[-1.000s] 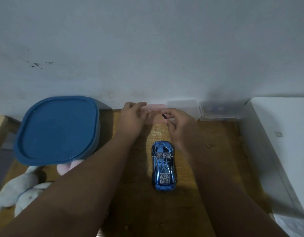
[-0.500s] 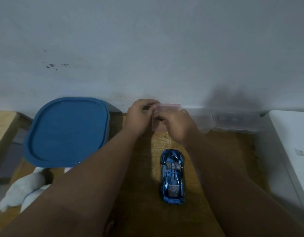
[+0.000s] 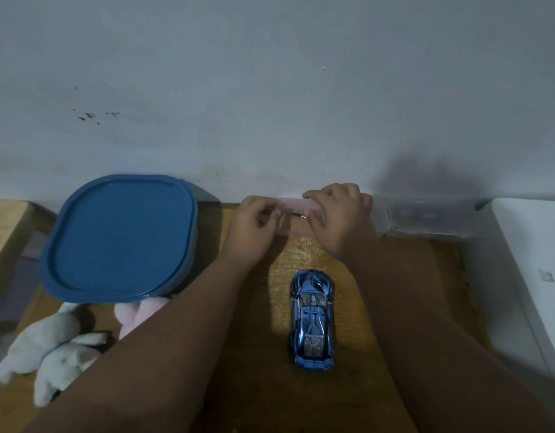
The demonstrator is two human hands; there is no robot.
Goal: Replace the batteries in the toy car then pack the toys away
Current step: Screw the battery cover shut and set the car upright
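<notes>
By the wall (image 3: 270, 89), right hand (image 3: 340, 220) now clasps the pink box (image 3: 294, 205) — left hand (image 3: 254, 228) fingers (image 3: 270, 214) pinching it.

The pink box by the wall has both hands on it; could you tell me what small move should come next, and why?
Probably ease the pink box open. The right hand curls over its top edge, the left hand grips its left end, and the toy car stands apart, untouched, so whatever the box holds seems wanted first.
</notes>
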